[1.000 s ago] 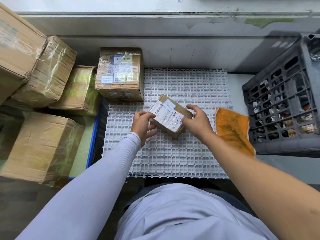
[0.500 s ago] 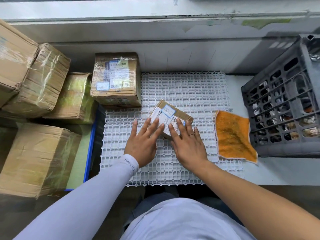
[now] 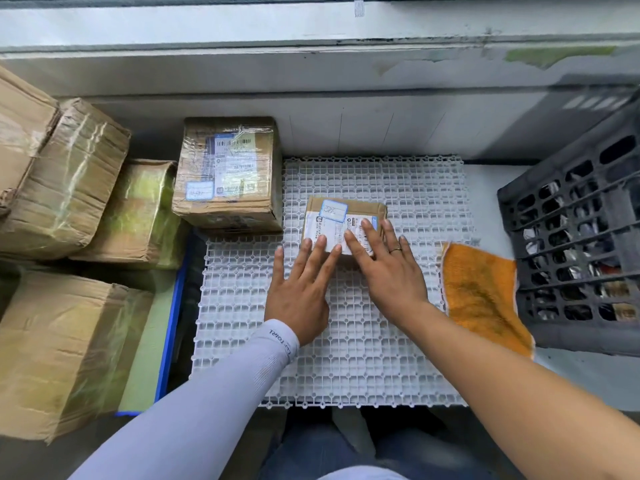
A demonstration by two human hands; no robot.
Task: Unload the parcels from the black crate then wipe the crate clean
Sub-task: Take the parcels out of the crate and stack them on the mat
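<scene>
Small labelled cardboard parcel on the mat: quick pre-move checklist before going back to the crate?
1. Small labelled cardboard parcel flat on the white plastic grid mat: ok.
2. Left hand holding nothing, straight fingers on the parcel: ok.
3. Right hand holding nothing, straight fingers on the parcel: ok.
4. Black slatted plastic crate emptied: not ok, items show through its slats.
5. Orange terry cloth at hand beside the crate: ok.
6. Number of parcels left inside: cannot tell.

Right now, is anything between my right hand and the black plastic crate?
Only the orange cloth, lying flat on the surface between your right hand and the black plastic crate. It is low, so the hand can pass over it.
</scene>
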